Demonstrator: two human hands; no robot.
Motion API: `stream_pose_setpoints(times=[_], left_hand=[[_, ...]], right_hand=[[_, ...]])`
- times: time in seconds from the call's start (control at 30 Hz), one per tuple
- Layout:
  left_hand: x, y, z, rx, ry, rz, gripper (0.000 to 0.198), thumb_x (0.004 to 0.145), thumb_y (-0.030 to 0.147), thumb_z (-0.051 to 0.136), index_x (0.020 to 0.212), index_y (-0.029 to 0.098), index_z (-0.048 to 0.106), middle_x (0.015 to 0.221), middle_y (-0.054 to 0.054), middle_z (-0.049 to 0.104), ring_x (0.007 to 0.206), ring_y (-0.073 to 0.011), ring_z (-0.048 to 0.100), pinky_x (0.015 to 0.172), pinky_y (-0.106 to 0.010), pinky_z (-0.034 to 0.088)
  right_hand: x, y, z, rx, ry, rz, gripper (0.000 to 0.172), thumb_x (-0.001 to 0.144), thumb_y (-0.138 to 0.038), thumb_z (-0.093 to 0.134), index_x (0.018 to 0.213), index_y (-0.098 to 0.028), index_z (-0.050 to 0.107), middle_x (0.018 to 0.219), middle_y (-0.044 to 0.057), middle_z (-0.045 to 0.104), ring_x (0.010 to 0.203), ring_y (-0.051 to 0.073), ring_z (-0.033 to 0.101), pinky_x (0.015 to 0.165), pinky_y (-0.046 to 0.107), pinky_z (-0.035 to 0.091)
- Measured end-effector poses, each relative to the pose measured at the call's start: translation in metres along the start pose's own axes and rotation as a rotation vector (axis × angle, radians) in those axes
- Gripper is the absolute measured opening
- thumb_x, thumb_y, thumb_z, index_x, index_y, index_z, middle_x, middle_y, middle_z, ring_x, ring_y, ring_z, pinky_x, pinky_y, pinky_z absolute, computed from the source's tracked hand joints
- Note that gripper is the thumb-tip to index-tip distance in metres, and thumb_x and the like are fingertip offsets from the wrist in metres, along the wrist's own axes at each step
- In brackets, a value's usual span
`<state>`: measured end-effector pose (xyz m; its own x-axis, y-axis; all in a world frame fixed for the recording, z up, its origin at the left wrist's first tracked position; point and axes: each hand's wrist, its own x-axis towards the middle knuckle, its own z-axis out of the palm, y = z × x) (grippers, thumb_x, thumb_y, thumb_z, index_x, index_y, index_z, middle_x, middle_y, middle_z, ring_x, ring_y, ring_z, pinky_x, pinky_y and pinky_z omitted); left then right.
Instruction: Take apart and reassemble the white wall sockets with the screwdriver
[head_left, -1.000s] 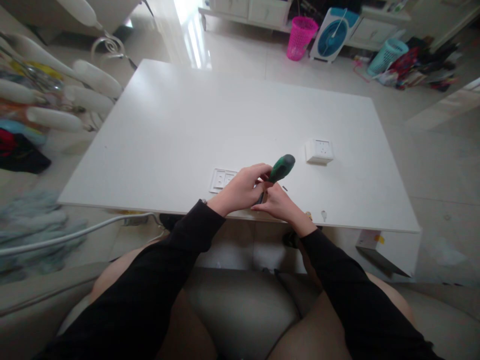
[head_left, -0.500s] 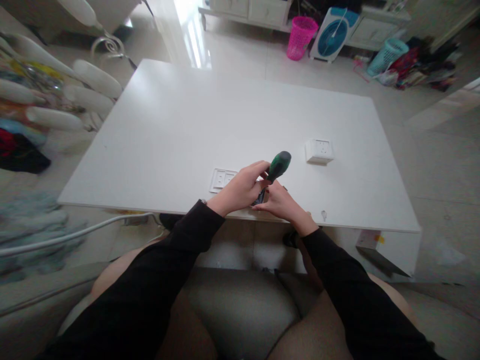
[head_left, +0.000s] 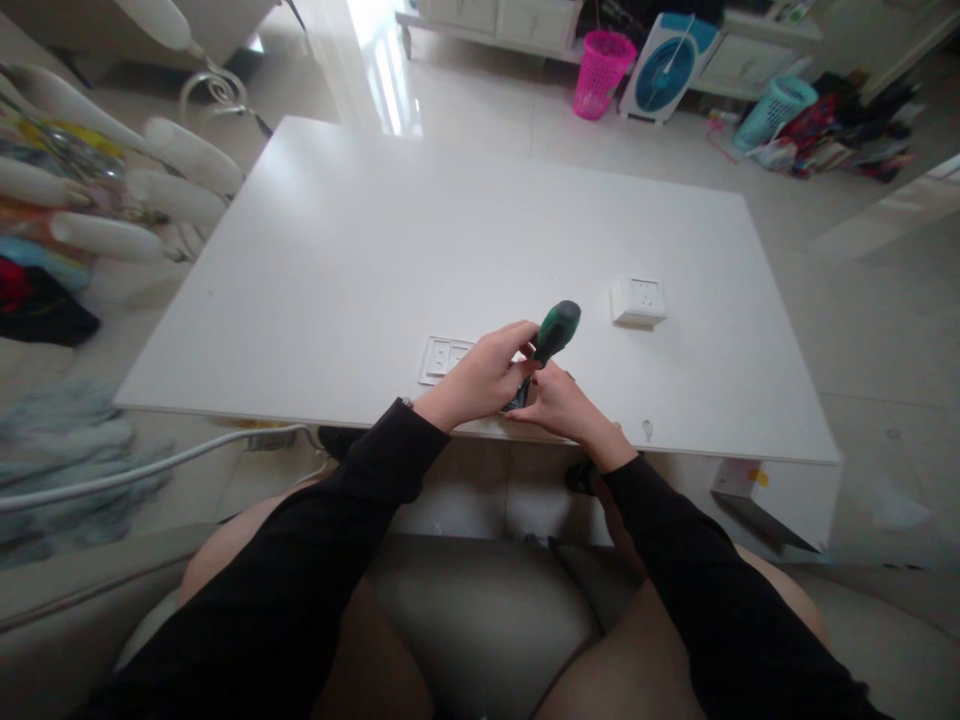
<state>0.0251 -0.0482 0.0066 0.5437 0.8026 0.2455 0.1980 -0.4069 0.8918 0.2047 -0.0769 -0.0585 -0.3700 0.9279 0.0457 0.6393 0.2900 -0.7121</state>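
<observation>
A screwdriver [head_left: 559, 328] with a green and black handle leans upward to the right over the table's near edge. The fingers of my left hand [head_left: 487, 372] are closed round the lower part of its handle. My right hand [head_left: 562, 402] curls around a small dark piece [head_left: 519, 396] below the handle, mostly covered by fingers, so its kind cannot be made out. Beside my left hand lies a flat white socket plate [head_left: 440, 358], partly hidden by that hand. A white box with a socket face [head_left: 639, 302] stands farther right.
Both hands work at the near edge of a white table [head_left: 420, 230]. A small clear bit [head_left: 648, 430] lies near that edge. On the floor beyond are a pink basket [head_left: 602, 75], a blue and white fan [head_left: 664, 70] and a turquoise basket [head_left: 775, 112].
Hardly anything differs. The screwdriver handle has shifted very slightly, and both hands keep their hold in the same place.
</observation>
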Motion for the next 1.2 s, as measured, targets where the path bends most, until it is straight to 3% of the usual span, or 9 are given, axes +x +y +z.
stream_pose_setpoints(times=[0.4, 0.7, 0.9, 1.03, 1.2], left_hand=[[0.001, -0.002, -0.001, 0.033, -0.006, 0.032, 0.018, 0.085, 0.005, 0.052, 0.094, 0.018, 0.06, 0.096, -0.006, 0.066, 0.09, -0.0185, 0.061, 0.081, -0.032, 0.051], [0.0, -0.003, -0.001, 0.025, -0.025, -0.003, 0.019, 0.087, 0.01, 0.052, 0.1, 0.018, 0.063, 0.098, -0.007, 0.07, 0.092, -0.0196, 0.065, 0.081, -0.032, 0.053], [-0.001, -0.002, -0.001, -0.037, -0.07, -0.033, 0.021, 0.091, 0.01, 0.049, 0.105, 0.018, 0.062, 0.101, -0.008, 0.073, 0.094, -0.0197, 0.068, 0.085, -0.034, 0.053], [-0.001, -0.002, 0.003, -0.08, -0.074, -0.069, 0.013, 0.095, 0.019, 0.054, 0.106, 0.019, 0.06, 0.103, -0.008, 0.072, 0.093, -0.0203, 0.067, 0.084, -0.035, 0.054], [0.001, -0.004, 0.009, -0.068, 0.019, -0.084, 0.009, 0.092, 0.024, 0.063, 0.096, 0.019, 0.058, 0.094, -0.005, 0.067, 0.085, -0.0184, 0.063, 0.075, -0.032, 0.053]], right_hand=[[0.001, 0.003, 0.0, -0.008, -0.015, 0.01, 0.085, 0.061, -0.028, 0.095, 0.138, -0.018, 0.059, 0.131, 0.016, 0.067, 0.123, 0.038, 0.063, 0.106, 0.054, 0.052], [0.002, 0.004, 0.001, 0.026, -0.002, -0.021, 0.086, 0.06, -0.025, 0.096, 0.137, -0.021, 0.061, 0.14, 0.015, 0.064, 0.131, 0.038, 0.059, 0.112, 0.056, 0.049], [0.002, 0.006, 0.0, 0.006, -0.019, -0.029, 0.071, 0.061, -0.025, 0.096, 0.126, -0.021, 0.068, 0.134, 0.014, 0.067, 0.127, 0.038, 0.061, 0.113, 0.058, 0.048], [0.002, 0.006, 0.001, 0.014, -0.011, -0.047, 0.071, 0.063, -0.026, 0.095, 0.129, -0.021, 0.068, 0.135, 0.013, 0.066, 0.131, 0.038, 0.059, 0.116, 0.058, 0.047], [0.001, 0.008, 0.002, 0.041, -0.012, -0.026, 0.077, 0.065, -0.029, 0.094, 0.135, -0.02, 0.065, 0.136, 0.014, 0.065, 0.128, 0.037, 0.061, 0.114, 0.057, 0.049]])
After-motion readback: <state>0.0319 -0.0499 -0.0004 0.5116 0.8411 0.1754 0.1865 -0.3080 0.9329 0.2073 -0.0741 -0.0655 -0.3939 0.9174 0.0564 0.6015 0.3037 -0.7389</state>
